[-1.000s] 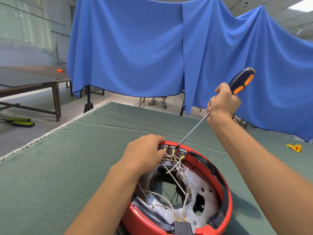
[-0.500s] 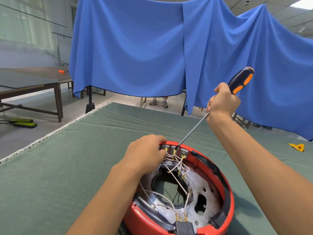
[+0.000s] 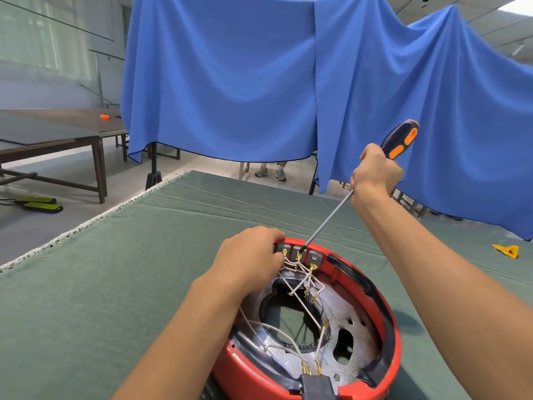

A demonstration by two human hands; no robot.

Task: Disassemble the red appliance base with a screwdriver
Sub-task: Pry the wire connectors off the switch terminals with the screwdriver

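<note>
Head-camera view, looking down over two bare forearms at a round red plastic appliance base lying open side up at the near edge of a green cloth-covered tabletop.

Right hand: its grip is closed tight round the black-and-orange handle of a long steel-shafted screwdriver, held high and slanted. The tip comes down on the middle of three small grey terminal blocks set in the far inner rim of the base.

Left hand: it rests on the far left rim with fingers curled over the edge beside the first block, steadying the base. How firm that grip is cannot be told.

Progress, as a judgement: early to middle. The cover is already off, showing a grey metal plate with a large centre hole. White wires with brass clips remain attached to the blocks, and no loosened screws are visible on the cloth. The blocks, wiring and plate all appear still to come out.

Counts: one base, one screwdriver in use, three terminal blocks, two hands. One yellow scrap lies well apart on the right. Blue cloth sheets hang behind.
</note>
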